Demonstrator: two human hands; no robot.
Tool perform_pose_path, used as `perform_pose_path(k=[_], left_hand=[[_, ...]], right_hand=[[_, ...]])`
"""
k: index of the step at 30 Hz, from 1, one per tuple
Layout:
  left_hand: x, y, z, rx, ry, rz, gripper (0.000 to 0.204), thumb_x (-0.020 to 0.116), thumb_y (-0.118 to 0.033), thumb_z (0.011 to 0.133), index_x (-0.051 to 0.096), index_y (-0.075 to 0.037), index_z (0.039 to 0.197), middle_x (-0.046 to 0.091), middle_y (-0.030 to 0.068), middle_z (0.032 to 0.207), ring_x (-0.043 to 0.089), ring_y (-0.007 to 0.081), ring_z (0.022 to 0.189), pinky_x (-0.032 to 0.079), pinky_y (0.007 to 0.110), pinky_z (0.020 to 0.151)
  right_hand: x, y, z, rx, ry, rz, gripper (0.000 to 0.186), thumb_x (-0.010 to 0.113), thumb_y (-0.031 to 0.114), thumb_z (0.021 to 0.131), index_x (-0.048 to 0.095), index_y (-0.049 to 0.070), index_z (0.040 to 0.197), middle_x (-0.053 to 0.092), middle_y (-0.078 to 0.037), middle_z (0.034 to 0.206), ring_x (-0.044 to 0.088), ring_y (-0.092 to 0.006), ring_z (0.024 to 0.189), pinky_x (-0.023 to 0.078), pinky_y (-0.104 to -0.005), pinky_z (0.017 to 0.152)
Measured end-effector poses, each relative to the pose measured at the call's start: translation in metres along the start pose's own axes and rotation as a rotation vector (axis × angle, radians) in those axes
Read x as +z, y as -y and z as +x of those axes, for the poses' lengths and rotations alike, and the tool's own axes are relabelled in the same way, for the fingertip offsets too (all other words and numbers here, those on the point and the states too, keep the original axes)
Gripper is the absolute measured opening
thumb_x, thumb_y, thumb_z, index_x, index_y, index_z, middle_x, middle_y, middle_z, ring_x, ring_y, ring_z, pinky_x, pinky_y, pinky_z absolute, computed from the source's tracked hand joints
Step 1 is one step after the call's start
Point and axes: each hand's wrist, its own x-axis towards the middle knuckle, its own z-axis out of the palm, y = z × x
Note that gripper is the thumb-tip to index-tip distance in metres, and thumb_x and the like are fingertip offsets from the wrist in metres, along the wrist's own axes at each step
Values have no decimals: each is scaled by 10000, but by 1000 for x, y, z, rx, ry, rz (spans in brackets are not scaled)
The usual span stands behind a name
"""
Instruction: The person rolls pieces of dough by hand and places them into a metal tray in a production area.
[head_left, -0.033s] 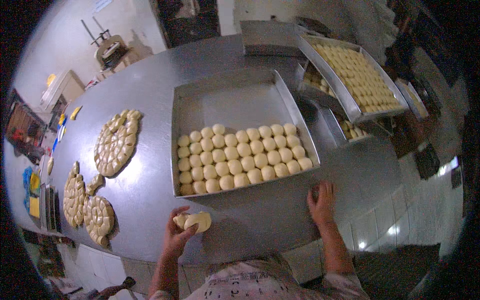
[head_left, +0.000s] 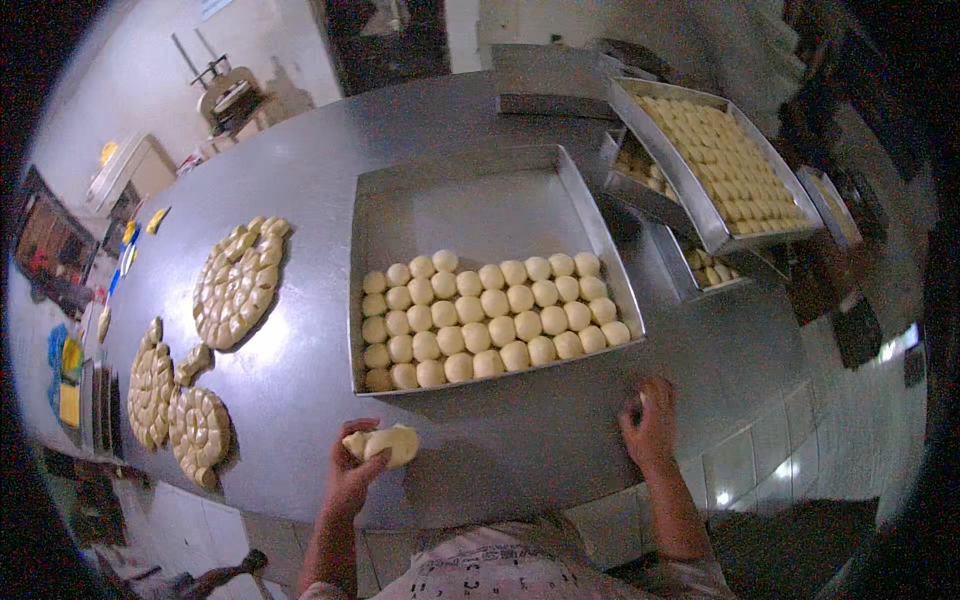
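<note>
At the near side of the metal table, my left hand (head_left: 352, 478) grips a lump of pale dough (head_left: 392, 443), thumb across its front. Further right, my right hand (head_left: 650, 425) rests low over the tabletop with its fingers curled in. A small pale bit shows between its thumb and fingers, too little to identify. Between and beyond both hands lies a large metal tray (head_left: 480, 165). Rows of round dough balls (head_left: 495, 330) fill its near part, and its far part is bare metal.
On the left lie spirals of cut dough pieces (head_left: 240, 285), (head_left: 150, 395), (head_left: 200, 430). Stacked trays stand at the far right, the top tray (head_left: 725, 165) full of dough balls. The table's near edge (head_left: 470, 522) runs close to my body.
The whole view has shifted slightly, so the tray sits a little further right. My right hand has drawn slightly nearer, its fingers more curled. My left hand keeps hold of the dough.
</note>
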Motion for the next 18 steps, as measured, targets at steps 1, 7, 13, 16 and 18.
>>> perform_pose_path(k=[1, 7, 13, 16, 18], left_hand=[[-4, -1, -3, 8, -20, -14, 312, 658, -34, 693, 497, -74, 956, 523, 45, 915, 523, 143, 817, 459, 285, 733], [-32, 11, -32, 36, -307, -157, 290, 635, -20, 714, 479, -65, 955, 526, 61, 955, 516, 170, 878, 439, 300, 776], [-18, 10, -33, 146, -243, -293, 292, 627, 4, 712, 460, -71, 940, 518, 86, 990, 507, 181, 930, 430, 319, 805], [-42, 0, -45, 165, -269, -256, 288, 635, -19, 712, 457, -66, 933, 520, 98, 990, 518, 194, 921, 440, 339, 804], [-64, 4, -55, 86, -352, -249, 293, 643, -32, 711, 457, -62, 936, 522, 100, 987, 525, 196, 904, 445, 343, 809]], right_hand=[[-11, -5, 2, 121, 37, 46, 452, 581, 158, 758, 440, -5, 1156, 429, -229, 1189, 405, -389, 1107, 316, -467, 942], [-61, 8, 115, 181, -56, 1132, 382, 485, 185, 840, 458, 10, 1177, 425, -103, 1243, 434, -219, 1109, 332, -364, 955], [-10, 132, 223, -26, -314, 1001, 270, 495, 143, 846, 524, 2, 1074, 543, -102, 1078, 528, -248, 976, 419, -305, 859], [54, 184, 229, -126, -222, 952, 249, 525, 152, 837, 559, 11, 1039, 584, -119, 1013, 559, -241, 926, 433, -321, 828], [49, 229, 206, -246, -106, 1046, 232, 520, 169, 849, 574, 14, 1012, 598, -123, 975, 571, -216, 879, 444, -315, 805]])
